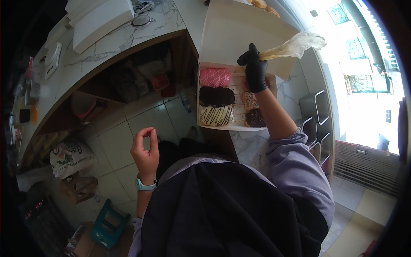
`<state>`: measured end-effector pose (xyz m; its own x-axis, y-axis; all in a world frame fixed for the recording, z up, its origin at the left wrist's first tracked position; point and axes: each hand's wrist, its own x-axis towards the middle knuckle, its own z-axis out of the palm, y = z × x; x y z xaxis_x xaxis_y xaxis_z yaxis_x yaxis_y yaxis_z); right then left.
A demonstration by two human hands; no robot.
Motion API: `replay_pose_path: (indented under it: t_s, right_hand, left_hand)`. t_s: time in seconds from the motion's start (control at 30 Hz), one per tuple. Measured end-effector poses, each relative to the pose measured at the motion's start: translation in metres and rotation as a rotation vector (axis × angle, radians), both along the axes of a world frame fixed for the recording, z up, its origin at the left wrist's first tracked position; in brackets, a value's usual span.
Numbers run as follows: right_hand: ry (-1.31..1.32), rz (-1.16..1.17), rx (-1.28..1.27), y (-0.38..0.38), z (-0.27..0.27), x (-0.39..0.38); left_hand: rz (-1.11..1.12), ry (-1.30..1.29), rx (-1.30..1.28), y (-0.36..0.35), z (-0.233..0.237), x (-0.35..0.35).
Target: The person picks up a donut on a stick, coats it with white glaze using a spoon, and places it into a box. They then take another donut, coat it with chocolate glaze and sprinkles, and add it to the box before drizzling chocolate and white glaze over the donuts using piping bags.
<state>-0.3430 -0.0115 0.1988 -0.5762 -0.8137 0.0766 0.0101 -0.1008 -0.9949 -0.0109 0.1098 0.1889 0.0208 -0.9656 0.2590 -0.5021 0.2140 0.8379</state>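
Note:
My right hand (pixel 255 75), in a black glove, is closed around a piping bag (pixel 295 46). The bag's translucent, crumpled end sticks out to the right; its other end is hidden in my fist. Below lies an open white box (pixel 233 127) of decorated donuts. At its left are a pink-glazed donut (pixel 215 77) with white lines, a dark chocolate one (pixel 216 97) and a cream-coloured one (pixel 217 115) with dark stripes. A sprinkled donut (pixel 250 101) and a dark-topped one (pixel 255 118) sit at the right. My bare left hand (pixel 144 147) hangs over the floor, thumb and fingertips together, holding nothing visible.
The raised box lid (pixel 227 30) stands behind the donuts. A marble-patterned counter (pixel 165 19) at the left carries white boxes (pixel 102 25), a small strainer (pixel 142 20) and a white scale (pixel 53 59). A green stool (pixel 110 225) and a printed bag (pixel 72 159) are on the floor.

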Motion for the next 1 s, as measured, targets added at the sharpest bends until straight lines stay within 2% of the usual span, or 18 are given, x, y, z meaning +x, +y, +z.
replay_pose_path:
  t_s: [0.2,0.3,0.4,0.5,0.63,0.73,0.83,0.97,1.0]
  right_hand:
    - [0.035,0.080,0.024,0.005,0.007,0.009]
    - [-0.051,0.150,0.004,0.019,0.008,0.013]
    - [-0.133,0.084,-0.145,0.026,0.034,0.010]
    - [-0.401,0.125,-0.283,0.025,0.051,0.009]
    - [-0.227,0.293,-0.119,0.043,0.060,0.047]
    - [-0.207,0.409,0.022,0.055,0.038,0.071]
    - [-0.259,0.419,0.059,0.063,0.023,0.089]
    - [-0.088,0.424,0.094,0.063,0.012,0.096]
    - [-0.120,0.409,0.067,0.058,0.008,0.093]
  left_hand:
    - [-0.006,0.008,0.009,0.001,0.001,-0.004]
    - [-0.004,0.008,0.012,0.000,-0.001,-0.003]
    - [-0.003,0.005,0.015,-0.001,-0.003,0.000]
    - [0.004,0.013,0.027,-0.002,0.000,-0.001]
    - [-0.007,0.017,0.023,-0.003,0.001,-0.006]
    - [-0.028,0.021,0.017,-0.003,0.000,-0.007]
    - [-0.031,0.023,0.019,0.000,-0.001,-0.005]
    - [0.000,0.018,0.029,0.002,-0.003,0.001]
    - [0.003,0.016,0.028,0.002,-0.003,0.003]
